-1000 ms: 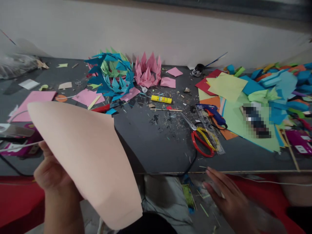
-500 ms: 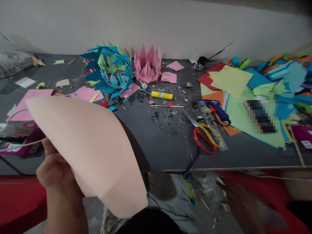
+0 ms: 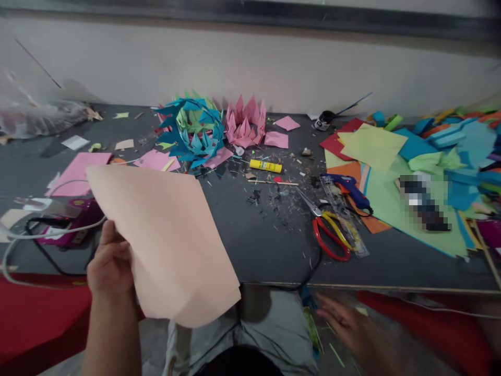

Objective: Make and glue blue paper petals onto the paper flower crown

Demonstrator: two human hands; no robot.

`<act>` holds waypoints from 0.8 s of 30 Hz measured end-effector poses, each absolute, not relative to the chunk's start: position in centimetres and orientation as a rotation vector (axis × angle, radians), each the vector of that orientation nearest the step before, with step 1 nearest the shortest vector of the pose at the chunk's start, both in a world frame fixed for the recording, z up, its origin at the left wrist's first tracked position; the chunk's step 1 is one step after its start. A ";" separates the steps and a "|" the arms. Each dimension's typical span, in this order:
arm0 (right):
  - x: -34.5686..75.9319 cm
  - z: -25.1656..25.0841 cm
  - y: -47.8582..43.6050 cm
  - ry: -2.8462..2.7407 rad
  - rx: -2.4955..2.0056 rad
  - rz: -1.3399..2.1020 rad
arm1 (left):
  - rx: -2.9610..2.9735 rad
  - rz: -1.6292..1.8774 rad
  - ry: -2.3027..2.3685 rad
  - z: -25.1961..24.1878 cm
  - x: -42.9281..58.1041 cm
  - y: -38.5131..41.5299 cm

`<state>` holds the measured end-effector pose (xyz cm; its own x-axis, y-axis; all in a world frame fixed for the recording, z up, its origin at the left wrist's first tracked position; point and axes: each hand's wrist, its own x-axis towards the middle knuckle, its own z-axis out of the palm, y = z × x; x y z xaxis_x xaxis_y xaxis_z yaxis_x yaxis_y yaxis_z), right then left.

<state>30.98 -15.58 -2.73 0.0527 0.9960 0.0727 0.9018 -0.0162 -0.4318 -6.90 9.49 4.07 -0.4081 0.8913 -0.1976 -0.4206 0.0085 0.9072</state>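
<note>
My left hand (image 3: 111, 258) grips the left edge of peach paper sheets (image 3: 168, 240), its thumb and fingers partly behind them. At least two layers show at the sheets' lower right corner, and the lower edge curls. Below the table's front edge, at the lower right, my right hand (image 3: 344, 318) is apart from the paper, fingers stretched out and slightly blurred, holding nothing. Behind the sheets stand a blue paper ring (image 3: 213, 141) with pointed folds and a pink one (image 3: 246, 128). A yellow glue stick (image 3: 265, 166) lies right of the paper.
Red-and-yellow-handled scissors (image 3: 331, 237), a clear ruler (image 3: 358, 243) and a blue glue gun (image 3: 350, 190) lie right of centre. Coloured sheets (image 3: 407, 193) bear a blurred-out phone. A purple power strip (image 3: 74, 224) with cables is at left. The dark table (image 3: 274, 245) has scraps.
The peach sheets now lie flatter in view and less bowed, still in my left hand. My right hand has moved left and up towards the table edge. The view has shifted.
</note>
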 end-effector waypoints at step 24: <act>36.6 4.5 -0.9 -1.404 -2.327 -0.089 | 0.398 1.458 1.527 5.4 -6.2 9.2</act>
